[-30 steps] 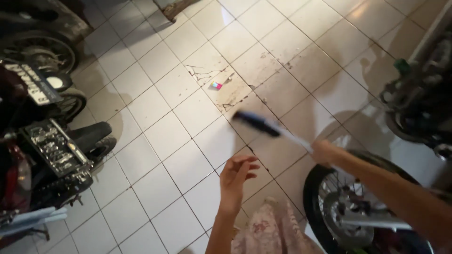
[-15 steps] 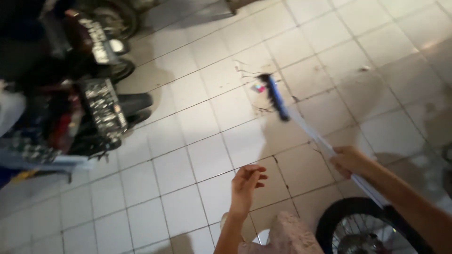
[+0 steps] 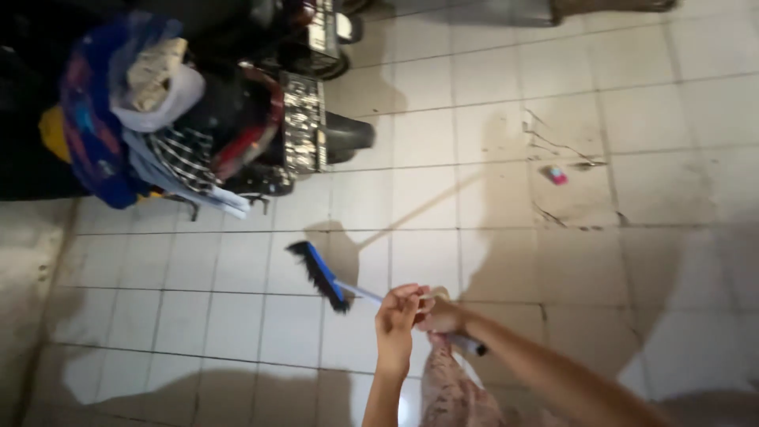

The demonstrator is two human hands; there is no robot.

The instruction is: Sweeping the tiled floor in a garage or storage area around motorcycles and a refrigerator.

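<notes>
Nearest the camera, both forearms enter from the bottom edge and meet over the white tiled floor [image 3: 427, 190]. The left hand [image 3: 398, 318] is raised with its fingers curled around the pale handle of the broom [image 3: 348, 289] — clamped on it. The right hand [image 3: 444, 316] lies just beside the left, touching it, and is also closed on the same handle; the dark end of the handle projects past the right hand toward the lower right. Below the hands a patterned pinkish garment [image 3: 451, 391] shows at the bottom edge.

The broom handle runs up and to the left from the hands to a blue head with black bristles. The head is tilted, its bristle side facing left, and lies over the tiles just left of the hands. Whether the bristles touch the floor cannot be told. The broom's shadow falls on the tiles beyond it, running up and to the right.

Farther out, at upper left, stands a parked motorcycle [image 3: 300, 119] with its rear tyre pointing right. A bundle of cloth items [image 3: 134, 111] — blue, white, checked — is heaped on its left part. Further dark vehicle parts sit along the top edge.

At upper right, well apart from the broom, a small pink object [image 3: 558, 175] lies on a cracked, stained tile [image 3: 565, 186]
</notes>
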